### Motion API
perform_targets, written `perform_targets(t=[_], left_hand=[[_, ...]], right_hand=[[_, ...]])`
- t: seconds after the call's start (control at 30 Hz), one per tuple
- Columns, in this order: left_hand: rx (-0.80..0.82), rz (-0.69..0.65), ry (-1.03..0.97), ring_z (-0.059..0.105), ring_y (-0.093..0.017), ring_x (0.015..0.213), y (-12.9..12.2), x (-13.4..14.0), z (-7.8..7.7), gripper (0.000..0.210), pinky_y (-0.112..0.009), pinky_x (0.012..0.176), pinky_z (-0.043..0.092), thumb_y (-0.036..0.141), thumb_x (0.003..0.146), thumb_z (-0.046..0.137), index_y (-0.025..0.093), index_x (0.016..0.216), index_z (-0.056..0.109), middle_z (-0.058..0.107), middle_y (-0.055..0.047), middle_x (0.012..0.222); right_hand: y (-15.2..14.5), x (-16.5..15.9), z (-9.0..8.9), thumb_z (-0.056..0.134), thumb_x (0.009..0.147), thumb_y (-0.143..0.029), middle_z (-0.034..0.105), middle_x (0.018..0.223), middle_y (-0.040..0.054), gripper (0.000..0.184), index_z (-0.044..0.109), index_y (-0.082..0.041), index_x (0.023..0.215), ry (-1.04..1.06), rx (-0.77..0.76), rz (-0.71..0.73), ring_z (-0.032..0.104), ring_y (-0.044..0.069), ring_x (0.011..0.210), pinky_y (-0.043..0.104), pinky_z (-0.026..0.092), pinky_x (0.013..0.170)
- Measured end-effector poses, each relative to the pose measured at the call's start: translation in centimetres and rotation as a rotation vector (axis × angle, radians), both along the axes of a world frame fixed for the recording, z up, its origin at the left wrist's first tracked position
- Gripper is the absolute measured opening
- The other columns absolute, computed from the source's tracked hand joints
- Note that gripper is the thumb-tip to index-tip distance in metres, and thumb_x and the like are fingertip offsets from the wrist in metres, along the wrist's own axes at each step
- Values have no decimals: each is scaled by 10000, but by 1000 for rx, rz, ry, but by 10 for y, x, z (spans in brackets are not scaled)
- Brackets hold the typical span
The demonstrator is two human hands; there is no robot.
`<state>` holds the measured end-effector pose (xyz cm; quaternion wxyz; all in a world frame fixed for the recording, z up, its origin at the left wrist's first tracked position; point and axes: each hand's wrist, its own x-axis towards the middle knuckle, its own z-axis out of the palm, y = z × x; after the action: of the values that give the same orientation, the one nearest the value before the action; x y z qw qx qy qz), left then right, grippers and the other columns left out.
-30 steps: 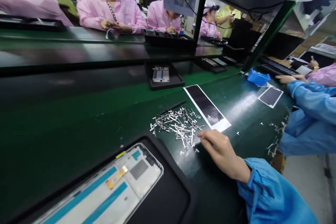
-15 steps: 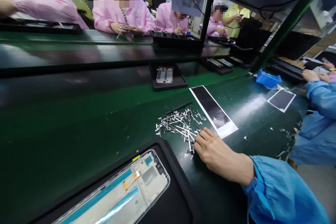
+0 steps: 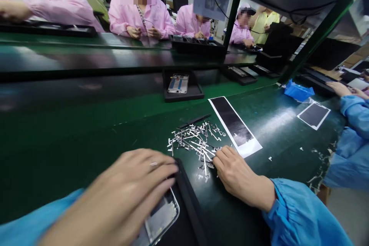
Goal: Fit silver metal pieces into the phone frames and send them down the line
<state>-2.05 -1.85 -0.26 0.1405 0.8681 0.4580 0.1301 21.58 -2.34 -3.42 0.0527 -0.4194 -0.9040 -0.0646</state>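
Observation:
My left hand (image 3: 129, 188) reaches in over the phone frame (image 3: 164, 217), its fingers long and side by side, slightly blurred. The hand covers most of the frame, which lies in a black tray (image 3: 187, 196); whether the fingertips touch it I cannot tell. At the right edge of a heap of small silver and dark adhesive strips (image 3: 198, 138), my right hand (image 3: 238, 173) has its fingers pinched together, pointing down. What lies between those fingertips is hidden.
A black pen-like stick (image 3: 196, 120) lies behind the heap. Right of it is a white-edged black sheet (image 3: 235, 123). Farther off are another tray (image 3: 191, 93) with a phone frame, a blue bin (image 3: 298, 91) and a smaller sheet (image 3: 314, 115). A co-worker's blue sleeve (image 3: 356, 111) is at right.
My left hand has come into view from the lower left and now covers the phone frame. My right hand stays pinched at the heap's edge, almost unmoved.

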Motion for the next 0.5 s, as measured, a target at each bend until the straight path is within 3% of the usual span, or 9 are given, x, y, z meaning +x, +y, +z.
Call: perform_targets(t=[0.03,0.1,0.2,0.33,0.5], left_hand=[[-108,-56,114,451,-219,1012,7,21,8,233,-401,884,359,247,826,401,213,930,606,570,-46,1022],[-139,-114,157,496,-206,905,20,60,14,194,-386,816,393,210,825,418,199,888,602,588,-38,920],[-152,-148,197,510,-202,862,35,97,4,108,-374,771,414,212,800,500,150,802,588,574,-41,868],[-130,-180,244,517,-166,844,42,105,-12,88,-368,777,416,135,819,468,118,845,550,548,-32,890],[-114,-206,283,513,-167,827,38,101,-13,125,-377,773,414,122,847,402,115,861,526,530,-32,867]], right_hand=[[0,1,-1,385,723,-1,407,741,42,155,435,-148,723,20,-7,-12,333,180,685,306,324,666],[0,4,-1,378,736,0,400,760,38,158,422,-150,753,62,-20,-36,336,175,695,296,326,658],[0,7,0,358,755,3,399,777,38,162,412,-148,777,119,-34,-69,340,171,705,289,327,650],[2,9,-2,333,781,-12,403,756,34,160,408,-150,753,196,-38,-96,338,166,691,294,319,643],[7,11,-6,302,809,-43,403,711,30,187,396,-158,695,295,-27,-131,333,162,667,297,302,624]])
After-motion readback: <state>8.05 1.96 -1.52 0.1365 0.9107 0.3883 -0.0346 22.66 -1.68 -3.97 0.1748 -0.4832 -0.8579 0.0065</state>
